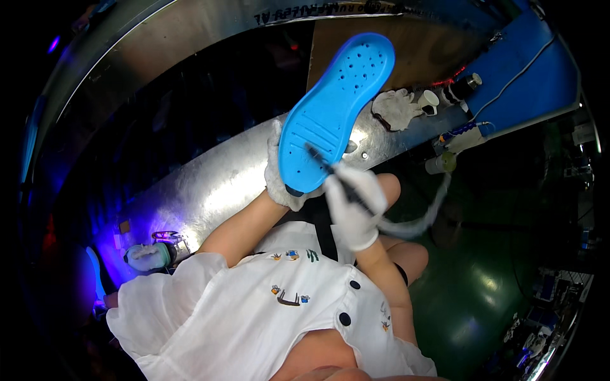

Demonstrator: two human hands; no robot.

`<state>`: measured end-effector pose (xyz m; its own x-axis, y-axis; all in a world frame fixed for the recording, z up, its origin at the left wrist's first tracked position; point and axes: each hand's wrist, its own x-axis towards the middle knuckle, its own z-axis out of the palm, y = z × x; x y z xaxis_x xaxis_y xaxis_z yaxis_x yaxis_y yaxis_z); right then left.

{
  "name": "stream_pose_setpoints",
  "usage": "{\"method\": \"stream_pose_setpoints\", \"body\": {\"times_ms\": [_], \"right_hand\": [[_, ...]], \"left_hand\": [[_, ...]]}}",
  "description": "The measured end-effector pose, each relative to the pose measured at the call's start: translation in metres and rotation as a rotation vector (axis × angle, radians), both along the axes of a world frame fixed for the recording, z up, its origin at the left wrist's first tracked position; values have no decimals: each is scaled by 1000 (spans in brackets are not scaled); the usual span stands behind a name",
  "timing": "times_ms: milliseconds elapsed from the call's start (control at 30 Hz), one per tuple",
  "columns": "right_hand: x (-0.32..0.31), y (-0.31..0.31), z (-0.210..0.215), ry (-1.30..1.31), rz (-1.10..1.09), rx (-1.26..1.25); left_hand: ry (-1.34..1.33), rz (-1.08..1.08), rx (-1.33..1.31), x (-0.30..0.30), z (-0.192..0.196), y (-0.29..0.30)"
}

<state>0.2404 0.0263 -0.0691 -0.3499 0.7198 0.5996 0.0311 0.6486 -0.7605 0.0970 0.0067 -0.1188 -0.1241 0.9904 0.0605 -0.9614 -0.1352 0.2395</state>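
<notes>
A bright blue shoe sole [337, 105], with small holes toward its far end and grooves across its middle, is held up in front of me. My left hand [274, 174], in a white glove, grips it from the left side and underneath near its heel; most of those fingers are hidden behind the sole. My right hand [357, 213], also white-gloved and a little blurred, is closed around a slim black brush [325, 164]. The brush's dark tip lies over the grooved part of the sole. A pale, see-through hose [422, 223] trails right from behind that hand.
Below the sole runs a shiny metal ledge [216, 184]. To the right lie a grey-white glove [397, 108], a white cup [428, 100] and a blue panel [527, 70] with a cable. A greenish jar [149, 255] stands at left; a blue sole [95, 270] shows at far left.
</notes>
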Motion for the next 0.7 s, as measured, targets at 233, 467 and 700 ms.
{"method": "stream_pose_setpoints", "body": {"times_ms": [233, 467, 700], "right_hand": [[-14, -3, -10, 5, 8, 49], [-6, 9, 12, 150, 51, -463], [24, -1, 2, -137, 323, -196]], "left_hand": [[12, 128, -148, 7, -4, -4], [-151, -85, -17, -4, 4, 1], [547, -159, -271, -42, -9, 2]]}}
